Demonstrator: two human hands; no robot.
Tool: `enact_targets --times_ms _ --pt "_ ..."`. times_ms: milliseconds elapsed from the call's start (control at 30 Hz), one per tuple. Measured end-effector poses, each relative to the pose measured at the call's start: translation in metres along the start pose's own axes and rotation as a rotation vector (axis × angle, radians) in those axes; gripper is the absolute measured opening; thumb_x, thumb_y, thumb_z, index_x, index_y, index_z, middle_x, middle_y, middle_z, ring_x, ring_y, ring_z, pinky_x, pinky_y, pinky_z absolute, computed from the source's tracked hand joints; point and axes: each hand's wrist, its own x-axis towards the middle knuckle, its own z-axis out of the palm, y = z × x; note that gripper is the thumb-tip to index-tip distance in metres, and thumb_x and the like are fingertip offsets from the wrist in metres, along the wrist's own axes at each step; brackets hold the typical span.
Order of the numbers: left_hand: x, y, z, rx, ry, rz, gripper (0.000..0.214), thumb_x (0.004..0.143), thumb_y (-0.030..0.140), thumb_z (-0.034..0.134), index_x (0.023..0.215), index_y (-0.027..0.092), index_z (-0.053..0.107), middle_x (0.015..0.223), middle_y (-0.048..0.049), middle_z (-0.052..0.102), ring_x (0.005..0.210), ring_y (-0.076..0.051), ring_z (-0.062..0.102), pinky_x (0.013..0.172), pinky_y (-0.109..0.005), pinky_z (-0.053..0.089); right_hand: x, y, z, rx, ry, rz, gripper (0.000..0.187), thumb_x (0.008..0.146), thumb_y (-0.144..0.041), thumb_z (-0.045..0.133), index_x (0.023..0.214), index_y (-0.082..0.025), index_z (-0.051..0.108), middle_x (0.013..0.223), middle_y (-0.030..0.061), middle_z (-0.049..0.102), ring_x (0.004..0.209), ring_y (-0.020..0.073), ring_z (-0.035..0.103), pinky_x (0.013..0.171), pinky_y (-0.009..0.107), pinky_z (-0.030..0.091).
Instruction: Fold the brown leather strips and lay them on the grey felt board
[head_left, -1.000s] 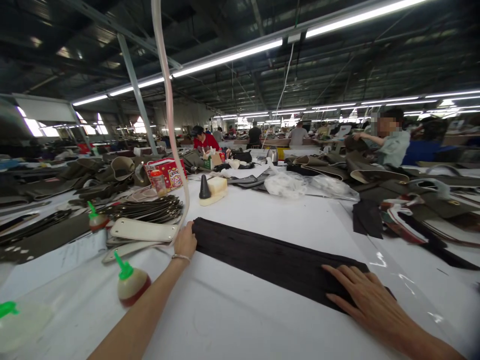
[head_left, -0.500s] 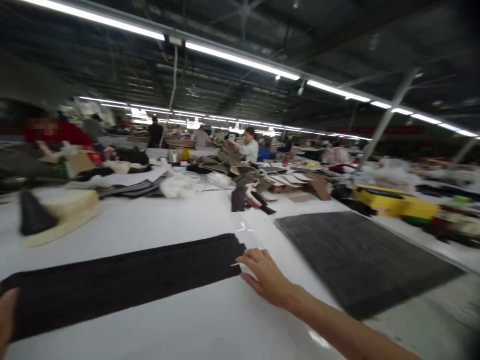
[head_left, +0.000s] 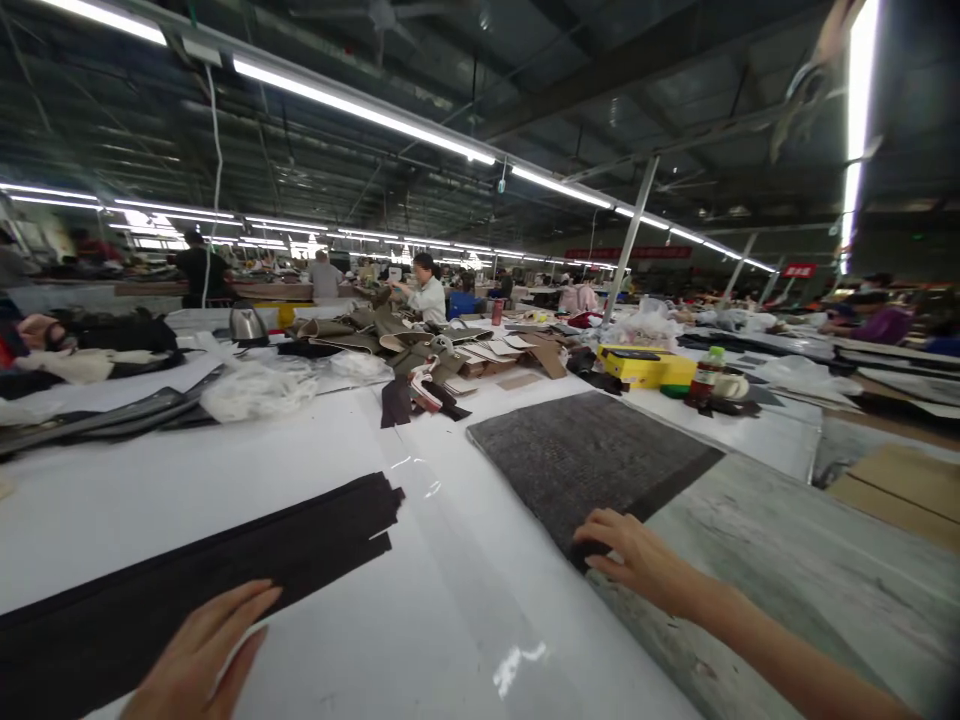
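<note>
A long dark strip of material (head_left: 300, 540) lies flat on the white table, its right end notched. My left hand (head_left: 206, 650) rests over the strip's near edge, fingers stretched out and held together. To the right, a dark grey textured mat (head_left: 570, 450) covers part of a worn greenish-grey board (head_left: 757, 530). At the mat's near corner, my right hand (head_left: 637, 560) has its fingers curled round the dark edge, thumb below. Its fingertips partly hide that corner.
Scraps and cut pieces (head_left: 420, 350) lie heaped at the table's far side, beside crumpled clear plastic (head_left: 259, 385). A yellow box (head_left: 645, 368) and a bottle with a green cap (head_left: 705, 378) stand beyond the mat. A co-worker (head_left: 427, 290) is behind the heap.
My right hand has left the strip's notched end and moved right to the mat's corner. My left hand has come further into view over the strip. The view has turned right.
</note>
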Motion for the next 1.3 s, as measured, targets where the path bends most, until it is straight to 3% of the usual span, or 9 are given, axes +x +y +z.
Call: enact_targets --times_ms 133,300,433,533,667,767,1133,1300 --pt "0.006 0.078 0.047 -0.191 -0.256 0.233 0.031 0.09 0.032 0.046 0.118 0.035 0.061 0.122 -0.0007 0.062 0.111 -0.022 0.058 0.096 -0.036 0.051 -0.003 0.001 0.01 -0.006 0.007 -0.018 0.019 0.088 -0.021 0.051 0.104 -0.024 0.062 0.103 0.005 0.059 0.091 0.0204 0.057 0.082 0.036 0.042" --pt "0.017 0.178 0.086 -0.39 -0.454 0.334 0.039 0.088 0.014 0.041 0.12 0.026 0.059 0.121 -0.005 0.061 0.112 -0.021 0.055 0.1 -0.037 0.046 -0.003 0.005 0.011 -0.015 0.009 -0.076 0.019 0.089 -0.018 0.052 0.106 -0.023 0.06 0.102 0.0049 0.058 0.09 0.0202 0.056 0.079 0.034 0.041" --pt "0.03 0.234 0.114 -0.559 -0.628 0.364 0.054 0.08 0.004 0.04 0.128 0.025 0.054 0.125 -0.0038 0.059 0.115 -0.021 0.05 0.105 -0.039 0.039 -0.001 0.004 0.01 -0.044 0.008 -0.113 0.013 0.089 -0.014 0.053 0.096 -0.021 0.061 0.096 0.0037 0.059 0.088 0.0202 0.056 0.076 0.033 0.04" --pt "0.035 0.26 0.142 -0.61 -0.679 0.325 0.064 0.073 0.002 0.041 0.134 0.021 0.048 0.125 -0.0066 0.058 0.115 -0.021 0.049 0.105 -0.036 0.038 0.0 0.003 0.013 -0.081 0.015 -0.13 0.013 0.087 -0.009 0.052 0.089 -0.019 0.06 0.091 0.0044 0.058 0.086 0.0211 0.055 0.073 0.033 0.04" --pt "0.031 0.271 0.176 -0.577 -0.673 0.255 0.064 0.076 0.004 0.04 0.14 0.013 0.04 0.124 -0.0124 0.056 0.115 -0.022 0.049 0.103 -0.032 0.038 0.0 0.003 0.012 -0.097 0.021 -0.153 0.008 0.088 -0.012 0.056 0.09 -0.018 0.058 0.091 0.0046 0.058 0.086 0.0214 0.055 0.072 0.032 0.041" --pt "0.025 0.27 0.187 -0.56 -0.661 0.22 0.063 0.078 0.005 0.039 0.141 0.011 0.039 0.125 -0.0132 0.055 0.117 -0.023 0.048 0.104 -0.032 0.035 -0.001 0.004 0.009 -0.089 0.027 -0.161 0.009 0.087 -0.018 0.061 0.096 -0.02 0.058 0.094 0.0043 0.057 0.088 0.0218 0.054 0.072 0.031 0.042" --pt "0.019 0.266 0.19 -0.605 -0.635 0.197 0.064 0.079 0.005 0.039 0.142 0.014 0.037 0.127 -0.0104 0.053 0.118 -0.021 0.047 0.106 -0.03 0.034 0.01 0.006 0.014 -0.116 -0.011 -0.174 0.007 0.083 -0.013 0.063 0.086 -0.016 0.059 0.087 0.0054 0.059 0.08 0.0213 0.058 0.067 0.03 0.041" --pt "0.019 0.264 0.189 -0.646 -0.627 0.183 0.064 0.079 0.004 0.038 0.142 0.013 0.036 0.128 -0.01 0.053 0.12 -0.019 0.046 0.108 -0.03 0.033 0.015 0.008 0.018 -0.127 -0.035 -0.194 0.012 0.087 -0.008 0.052 0.083 -0.016 0.06 0.082 0.0047 0.06 0.077 0.0201 0.058 0.066 0.029 0.039"
